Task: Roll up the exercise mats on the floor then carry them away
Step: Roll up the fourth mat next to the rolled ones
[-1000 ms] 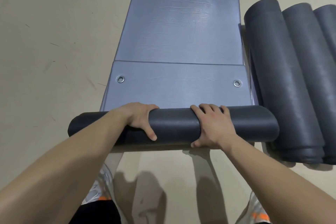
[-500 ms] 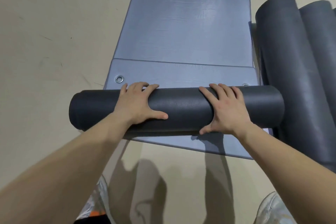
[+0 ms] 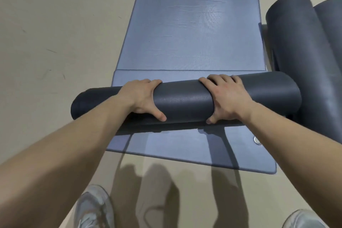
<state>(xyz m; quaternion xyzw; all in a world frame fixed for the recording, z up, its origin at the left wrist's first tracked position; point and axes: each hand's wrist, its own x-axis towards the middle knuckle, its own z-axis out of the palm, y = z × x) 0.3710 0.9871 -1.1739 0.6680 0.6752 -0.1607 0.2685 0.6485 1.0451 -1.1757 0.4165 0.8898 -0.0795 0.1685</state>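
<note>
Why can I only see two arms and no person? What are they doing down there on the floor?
The camera is worn on the person's head and looks down, so you see what they see: their own arms. There is no machine here. Each grip is just a bare hand. The left hand and the right hand both curl over a dark rolled mat. That roll lies across a flat blue-grey mat on the beige floor. To the right lie more rolled mats, already rolled up. At the bottom you can see a grey shoe.
</note>
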